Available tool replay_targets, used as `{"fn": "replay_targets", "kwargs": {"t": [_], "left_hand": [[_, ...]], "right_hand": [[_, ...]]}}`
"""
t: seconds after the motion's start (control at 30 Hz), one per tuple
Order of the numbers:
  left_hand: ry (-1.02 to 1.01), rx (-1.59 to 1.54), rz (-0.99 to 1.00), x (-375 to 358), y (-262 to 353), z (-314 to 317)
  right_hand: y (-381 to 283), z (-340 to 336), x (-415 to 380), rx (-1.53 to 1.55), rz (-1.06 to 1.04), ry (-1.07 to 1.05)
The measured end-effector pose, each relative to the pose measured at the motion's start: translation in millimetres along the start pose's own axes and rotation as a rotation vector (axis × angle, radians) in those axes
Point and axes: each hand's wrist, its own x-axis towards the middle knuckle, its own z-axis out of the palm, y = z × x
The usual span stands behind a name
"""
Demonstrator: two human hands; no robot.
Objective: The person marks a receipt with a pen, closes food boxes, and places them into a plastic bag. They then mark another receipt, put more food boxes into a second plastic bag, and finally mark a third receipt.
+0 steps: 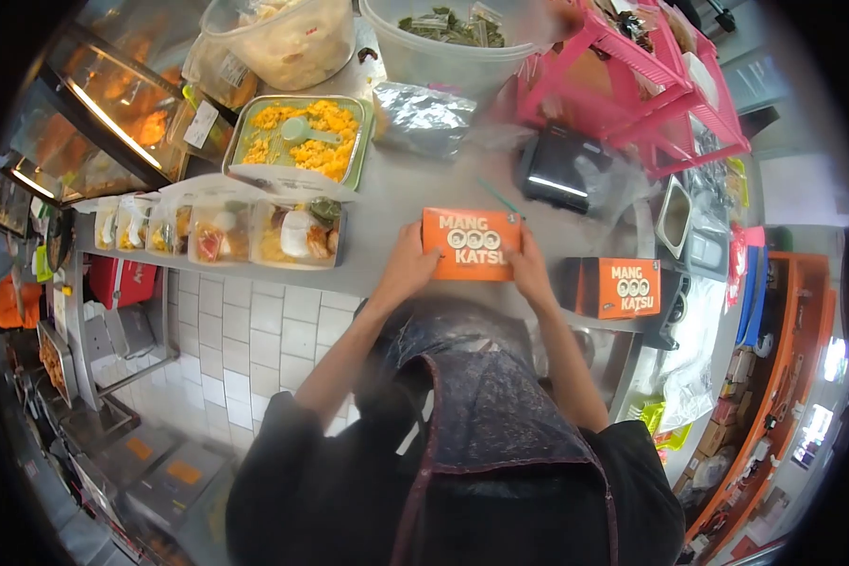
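An orange takeout box [470, 261] printed "MANG KATSU" sits at the near edge of the metal counter, its printed face towards me. My left hand [411, 258] grips its left side, thumb on the front. On the right side my right hand [530, 263] closes round the box edge. Just behind the box lies a thin green stick-like item [497, 195]. A stack of matching orange boxes [630, 287] stands right of my right hand. Left of my left hand is a row of opened boxes filled with food [297, 236].
A tray of yellow rice [325, 118] with a pale green scoop lies behind the food boxes. Large tubs [283, 57], a foil-wrapped bundle [423, 120], a black device [564, 168] and a pink rack [632, 85] line the counter's back. A lit display case [113, 123] stands left.
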Motion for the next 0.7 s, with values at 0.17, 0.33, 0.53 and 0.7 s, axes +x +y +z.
{"fn": "replay_targets", "kwargs": {"t": [0.17, 0.33, 0.53, 0.7], "left_hand": [[-0.194, -0.100, -0.286, 16.3, 8.4, -23.0], [-0.146, -0.253, -0.131, 5.3, -51.6, -6.3], [-0.084, -0.127, -0.142, -3.7, -24.5, -19.7], [-0.402, 0.697, 0.571, 7.9, 13.0, -16.3]], "right_hand": [[-75.8, -34.6, -1.2, -0.240, 0.314, -0.140], [-2.0, 6.2, -7.4, -0.454, 0.075, -0.119], [-22.6, -12.5, -29.0, -0.742, -0.436, -0.188], [-45.7, -33.8, -7.2, -0.877, -0.602, -0.423]]}}
